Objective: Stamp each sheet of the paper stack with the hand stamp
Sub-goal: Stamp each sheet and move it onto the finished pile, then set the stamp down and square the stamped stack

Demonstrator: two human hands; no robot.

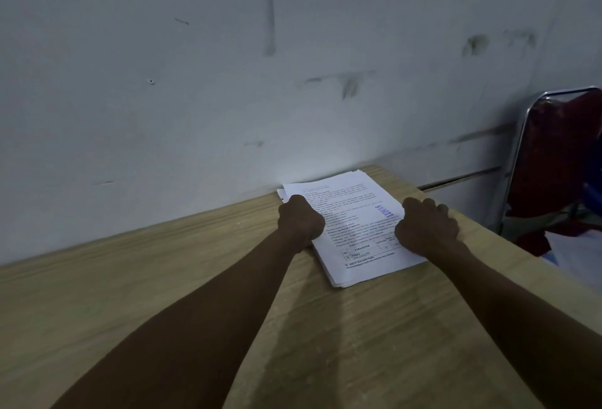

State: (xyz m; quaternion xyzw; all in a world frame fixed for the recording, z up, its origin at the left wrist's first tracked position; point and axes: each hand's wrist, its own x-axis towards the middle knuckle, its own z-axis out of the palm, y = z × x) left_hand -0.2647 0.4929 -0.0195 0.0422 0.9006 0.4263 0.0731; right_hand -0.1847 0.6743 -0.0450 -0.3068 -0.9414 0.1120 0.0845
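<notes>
A stack of white printed sheets [353, 232] lies on the wooden table [156, 281], close to the wall. The top sheet carries a blue stamp mark [386, 211] near its right side. My left hand [301, 218] sits at the stack's left edge with its fingers curled onto the paper. At the stack's right edge, my right hand [426, 226] has its fingers curled down over the paper. Both forearms reach forward across the table. No hand stamp is in view.
A marked grey wall [228, 83] runs right behind the table. Past the table's right edge stands a red chair with a chrome frame [560, 161], with white cloth or paper [573, 252] below it. The room is dim.
</notes>
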